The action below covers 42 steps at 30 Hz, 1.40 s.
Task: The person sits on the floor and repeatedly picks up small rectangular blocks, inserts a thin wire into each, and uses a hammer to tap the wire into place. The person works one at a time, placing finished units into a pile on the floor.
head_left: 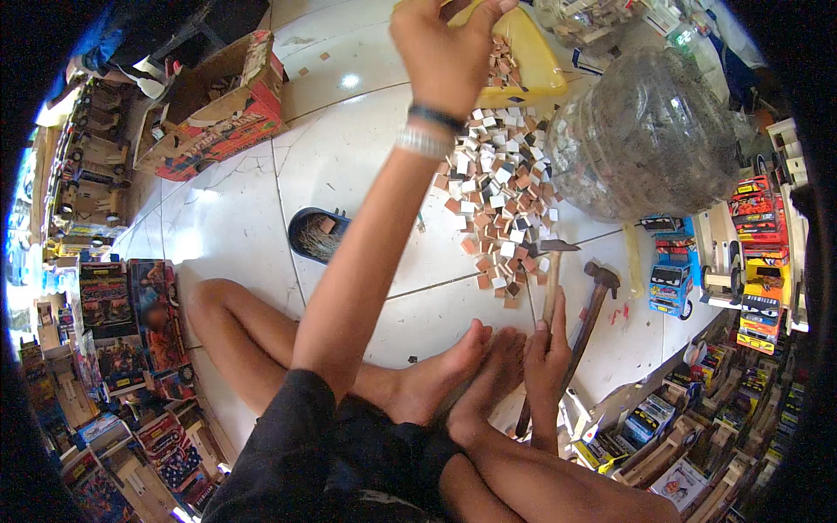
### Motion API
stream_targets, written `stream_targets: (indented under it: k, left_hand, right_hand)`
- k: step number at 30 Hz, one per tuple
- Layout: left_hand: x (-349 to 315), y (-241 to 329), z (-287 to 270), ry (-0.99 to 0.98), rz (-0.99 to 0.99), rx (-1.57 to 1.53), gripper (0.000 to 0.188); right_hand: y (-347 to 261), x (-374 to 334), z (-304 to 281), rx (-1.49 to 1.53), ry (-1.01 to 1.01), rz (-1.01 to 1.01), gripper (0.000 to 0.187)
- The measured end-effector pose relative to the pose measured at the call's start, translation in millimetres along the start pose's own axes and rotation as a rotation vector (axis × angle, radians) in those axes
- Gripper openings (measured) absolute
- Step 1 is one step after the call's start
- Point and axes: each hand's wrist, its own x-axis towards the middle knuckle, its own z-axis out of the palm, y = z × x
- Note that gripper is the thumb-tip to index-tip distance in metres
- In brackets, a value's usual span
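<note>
Right hand (547,356) grips 1 slim, pale-wood-handled hammer (552,283) over white floor tiles (227,227), its long axis pointing away from the person, metal head (560,246) outermost. Left hand (447,44), cut off above, is near a yellow plastic tray (547,70); its grasp I cannot tell.

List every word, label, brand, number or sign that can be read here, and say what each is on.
Wording isn't copied out here, only located.
Cardboard box: large lettering along its red-orange side.
Orange toy truck: pale lettering on a dark strip.
Blue toy truck: markings too small to read.
Toy trucks at lower left: print too small or blurred.
Hammer in the right hand: no lettering shows.
</note>
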Motion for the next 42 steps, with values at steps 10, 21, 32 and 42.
stream_targets:
  k: [10, 21, 32, 42]
  left_hand:
    - [-118, -6, -171, -0.315, -0.507, 0.522, 0.017]
    - [-182, 7, -239, -0.722, -0.351, 1.028, 0.020]
    - [-166, 30, -247, -0.502, -0.531, 0.840, 0.011]
    - [-168, 30, -249, -0.213, -0.908, 0.320, 0.017]
  right_hand:
    - [69, 8, -19, 0.451, 0.022, 0.359, 0.053]
    - [62, 21, -31, -0.201, -0.008, 0.117, 0.066]
    - [29, 70, 10, -0.333, 0.213, -0.296, 0.042]
    - [23, 97, 29, -0.049, 0.152, -0.158, 0.015]
